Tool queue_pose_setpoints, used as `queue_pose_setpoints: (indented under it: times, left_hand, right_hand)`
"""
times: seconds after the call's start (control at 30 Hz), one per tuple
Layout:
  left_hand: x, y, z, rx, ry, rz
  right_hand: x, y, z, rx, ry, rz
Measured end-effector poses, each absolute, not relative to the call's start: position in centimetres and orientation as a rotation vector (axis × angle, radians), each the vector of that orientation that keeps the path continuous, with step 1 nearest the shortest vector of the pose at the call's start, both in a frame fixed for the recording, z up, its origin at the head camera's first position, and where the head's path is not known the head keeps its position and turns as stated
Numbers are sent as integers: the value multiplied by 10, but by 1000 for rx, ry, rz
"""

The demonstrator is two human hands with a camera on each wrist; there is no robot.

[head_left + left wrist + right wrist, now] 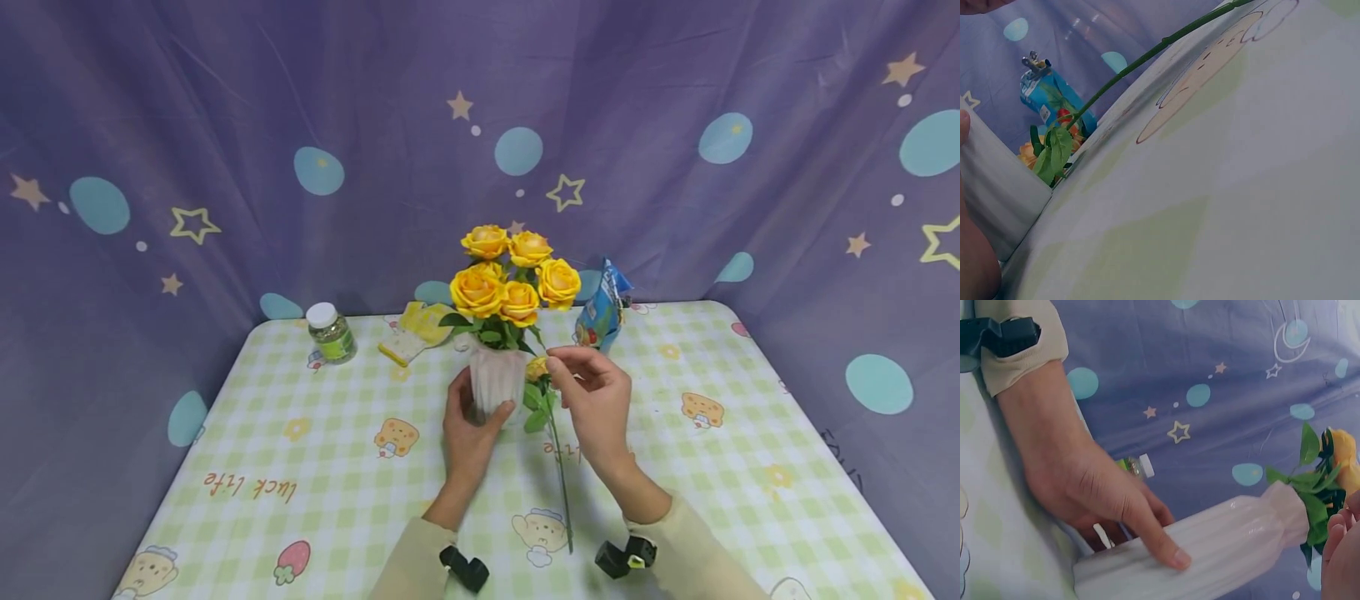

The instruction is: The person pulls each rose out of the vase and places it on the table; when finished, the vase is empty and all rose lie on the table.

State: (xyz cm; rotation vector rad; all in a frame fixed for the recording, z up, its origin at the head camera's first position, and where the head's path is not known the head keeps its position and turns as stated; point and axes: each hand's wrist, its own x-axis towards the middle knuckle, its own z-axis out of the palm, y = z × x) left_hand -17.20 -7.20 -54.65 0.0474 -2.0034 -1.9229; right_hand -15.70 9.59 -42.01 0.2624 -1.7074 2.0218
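Observation:
A ribbed white vase stands on the table, filled with several yellow roses and green leaves. My left hand grips its lower body, thumb across the front and fingers round the far left side; the right wrist view shows this left hand from the side. My right hand is beside the rim, thumb and forefinger pinching the tip of a leaf that hangs from the bouquet. Below it a single rose stem lies on the table, its leaves close to the vase.
A blue snack bag, clipped at the top, stands behind my right hand. Yellow-and-white work gloves lie behind the vase to the left, with a white-lidded jar farther left. A purple curtain hangs behind the checked tablecloth.

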Motion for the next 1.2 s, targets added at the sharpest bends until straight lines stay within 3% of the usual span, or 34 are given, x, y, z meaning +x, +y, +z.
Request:
queue_pose_setpoints:
  times: [0.67,1.2]
  left_hand:
    - [-172,-71,-547,53,-1979,-1941]
    - [-172,-72,-548,65,-2002,-1949]
  right_hand:
    - [-150,72,-415,402,-1651,1900]
    - [-182,80,-414,312,-1602,1881]
